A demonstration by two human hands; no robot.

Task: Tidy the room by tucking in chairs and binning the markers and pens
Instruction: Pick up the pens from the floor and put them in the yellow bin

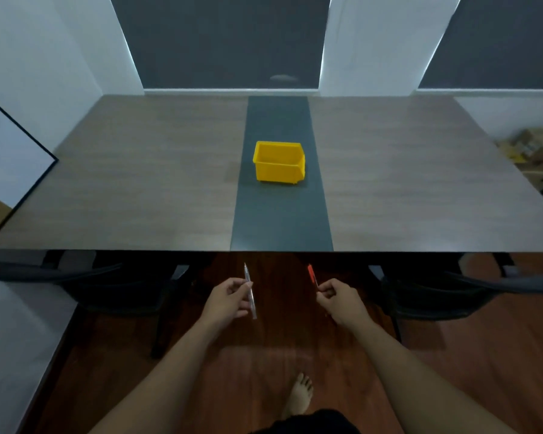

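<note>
Over on the left, a dark chair [85, 277] sits pushed in under the table [138, 183] edge, so that one looks tucked. Next along, the left hand [229, 300] is pinched shut around a clear pen [250, 291], tip pointing toward the table, held out over the floor just short of the edge. Dead centre and well ahead, the yellow bin [278, 162] stands on the table's dark middle strip, and it looks empty, though it's a bit blurry so I wouldn't swear to it. Then the right hand [337, 297], fingers curled closed on a red pen [311, 275], same sort of spot. Far right, the other chair [445, 289] also seems tucked under. So I'd say chairs done, both pens picked up, neither binned yet. Just the drop-off left, as far as I can see.
</note>
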